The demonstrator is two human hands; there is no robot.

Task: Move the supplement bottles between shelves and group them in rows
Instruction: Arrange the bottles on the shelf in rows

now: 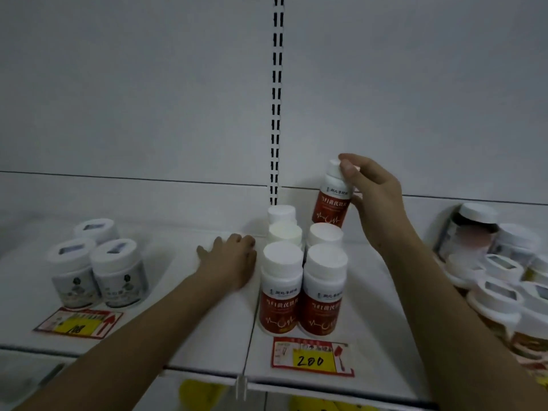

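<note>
My right hand (pixel 375 200) grips a red-labelled supplement bottle with a white cap (pixel 332 203), held tilted in the air behind the right row. On the white shelf (pixel 207 327) stand several matching red bottles (pixel 302 280) in two rows running front to back, the left row longer than the right. My left hand (pixel 232 262) rests flat on the shelf, palm down, fingers spread, its edge touching the left row's front bottle (pixel 280 287). It holds nothing.
Three grey-labelled jars (pixel 98 268) stand at the left of the shelf. Several white-lidded jars (pixel 501 280) crowd the right end. Price tags (pixel 311 355) lie on the shelf's front edge. A slotted upright (pixel 275 114) runs up the back wall.
</note>
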